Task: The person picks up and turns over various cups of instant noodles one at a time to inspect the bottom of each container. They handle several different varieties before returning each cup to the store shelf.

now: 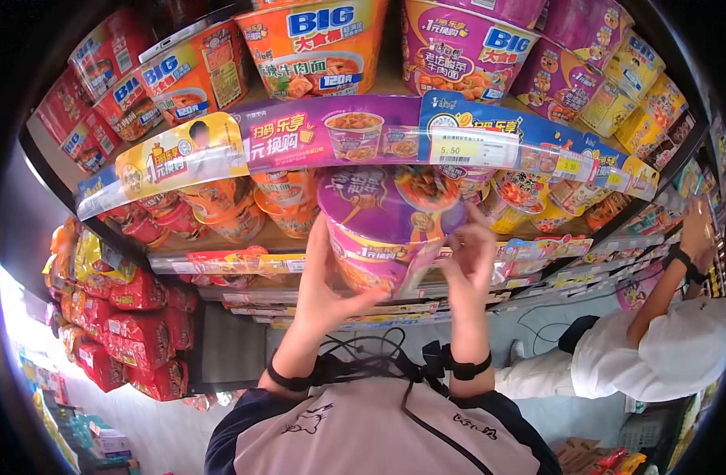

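Note:
A large purple instant noodle cup (363, 245) is held between my two hands in front of the shelf, its lid tilted toward me. My left hand (327, 277) wraps the cup's left side, with the thumb under its lower part. On the cup's right side, my right hand (467, 257) touches it with bent fingers. Behind the cup runs a shelf edge with a purple promotional strip (299, 138) and a price tag (455, 149). Orange cups (319, 47) and purple cups (466, 47) stand on the shelf above.
Below the strip, a lower shelf holds orange cups (287, 198) and other noodle cups. Red noodle packs (137, 340) hang or stack at the left. Another person in a white top (656, 340) stands at the right, reaching toward shelves. Black cables hang before my chest.

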`<action>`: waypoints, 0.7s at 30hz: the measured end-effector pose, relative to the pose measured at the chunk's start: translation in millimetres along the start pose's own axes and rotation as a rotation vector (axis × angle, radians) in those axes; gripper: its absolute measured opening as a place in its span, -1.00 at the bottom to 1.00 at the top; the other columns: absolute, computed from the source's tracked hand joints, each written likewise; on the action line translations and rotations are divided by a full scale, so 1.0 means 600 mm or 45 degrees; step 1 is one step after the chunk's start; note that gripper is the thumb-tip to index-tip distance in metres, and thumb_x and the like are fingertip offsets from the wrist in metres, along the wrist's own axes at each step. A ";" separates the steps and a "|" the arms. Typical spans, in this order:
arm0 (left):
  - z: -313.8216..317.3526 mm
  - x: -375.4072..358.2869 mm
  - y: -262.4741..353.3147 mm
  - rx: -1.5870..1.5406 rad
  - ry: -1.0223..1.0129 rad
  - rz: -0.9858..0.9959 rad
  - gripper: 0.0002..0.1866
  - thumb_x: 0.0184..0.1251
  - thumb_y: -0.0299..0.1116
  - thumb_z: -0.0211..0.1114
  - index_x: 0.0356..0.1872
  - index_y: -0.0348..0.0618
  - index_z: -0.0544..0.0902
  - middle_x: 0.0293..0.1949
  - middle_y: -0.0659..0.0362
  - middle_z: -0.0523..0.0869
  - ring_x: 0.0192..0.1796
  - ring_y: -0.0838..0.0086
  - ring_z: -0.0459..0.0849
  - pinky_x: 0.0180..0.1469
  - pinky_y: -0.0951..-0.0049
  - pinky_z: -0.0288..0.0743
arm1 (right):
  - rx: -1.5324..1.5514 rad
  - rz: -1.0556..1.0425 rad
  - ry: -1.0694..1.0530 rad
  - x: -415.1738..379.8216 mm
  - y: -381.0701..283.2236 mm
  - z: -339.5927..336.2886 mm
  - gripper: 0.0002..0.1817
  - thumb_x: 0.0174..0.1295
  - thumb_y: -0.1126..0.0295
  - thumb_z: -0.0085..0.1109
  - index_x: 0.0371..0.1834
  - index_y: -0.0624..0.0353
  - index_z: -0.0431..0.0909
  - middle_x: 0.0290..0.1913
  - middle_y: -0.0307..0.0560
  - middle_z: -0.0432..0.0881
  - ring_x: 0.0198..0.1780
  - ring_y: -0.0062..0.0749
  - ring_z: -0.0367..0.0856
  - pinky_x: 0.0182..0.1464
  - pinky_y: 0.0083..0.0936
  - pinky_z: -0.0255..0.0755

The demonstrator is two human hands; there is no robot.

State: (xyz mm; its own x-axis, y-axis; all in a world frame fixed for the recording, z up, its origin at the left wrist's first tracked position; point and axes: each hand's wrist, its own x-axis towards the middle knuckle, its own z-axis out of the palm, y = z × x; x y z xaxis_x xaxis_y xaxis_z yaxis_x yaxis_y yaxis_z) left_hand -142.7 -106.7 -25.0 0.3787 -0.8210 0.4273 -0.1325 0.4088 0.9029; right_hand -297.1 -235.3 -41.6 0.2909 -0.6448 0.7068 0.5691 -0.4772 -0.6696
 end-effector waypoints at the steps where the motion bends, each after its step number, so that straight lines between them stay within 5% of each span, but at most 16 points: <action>1: -0.003 0.007 -0.014 0.091 0.026 0.080 0.26 -0.30 -0.39 0.63 0.43 -0.28 -0.11 0.28 0.04 0.32 0.28 0.32 0.38 0.30 0.30 0.26 | -0.047 0.067 -0.035 -0.002 0.004 0.004 -0.39 -0.15 0.57 0.41 0.04 0.22 0.36 0.36 0.12 0.15 0.27 -0.16 0.33 0.19 -0.26 0.36; 5: -0.009 0.054 -0.042 0.061 0.080 0.071 0.20 -0.27 -0.39 0.61 0.40 -0.31 -0.07 0.24 0.01 0.33 0.29 0.32 0.36 0.29 0.31 0.26 | -0.475 -0.010 -0.099 0.025 0.015 0.028 -0.42 -0.06 0.52 0.41 0.05 0.29 0.34 0.27 0.12 0.27 0.22 -0.18 0.38 0.16 -0.34 0.39; 10: -0.005 0.114 -0.065 0.314 0.166 0.202 0.11 -0.16 -0.41 0.55 0.34 -0.42 -0.08 0.19 -0.10 0.36 0.22 0.28 0.41 0.23 0.34 0.32 | -0.785 -0.063 -0.218 0.061 0.049 0.036 -0.10 0.04 0.18 0.38 0.34 0.40 0.09 0.26 0.27 0.31 0.26 0.01 0.34 0.23 -0.20 0.27; 17: 0.000 0.139 -0.089 0.827 0.174 0.223 0.12 -0.10 -0.25 0.53 0.36 -0.44 -0.08 0.22 -0.26 0.31 0.27 0.00 0.35 0.24 0.21 0.29 | -0.607 0.220 -0.148 0.084 0.099 0.033 -0.09 0.14 0.15 0.29 0.38 0.43 -0.02 0.25 0.38 0.30 0.28 0.05 0.34 0.24 -0.23 0.24; 21: 0.008 0.132 -0.096 0.762 0.205 0.212 0.05 0.03 -0.27 0.45 0.37 -0.45 -0.13 0.24 -0.30 0.26 0.28 -0.07 0.30 0.25 0.18 0.25 | -0.857 0.106 -0.108 0.074 0.126 0.036 -0.08 0.17 0.14 0.23 0.41 0.44 -0.09 0.18 0.40 0.36 0.20 0.10 0.41 0.14 -0.25 0.33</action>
State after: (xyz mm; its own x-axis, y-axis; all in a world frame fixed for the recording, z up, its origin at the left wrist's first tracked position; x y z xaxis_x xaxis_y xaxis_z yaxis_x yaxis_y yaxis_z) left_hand -109.3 -197.0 -42.7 0.4355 -0.6765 0.5939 -0.6725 0.1941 0.7142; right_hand -224.6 -286.8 -55.9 0.3879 -0.6597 0.6437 -0.0521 -0.7130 -0.6992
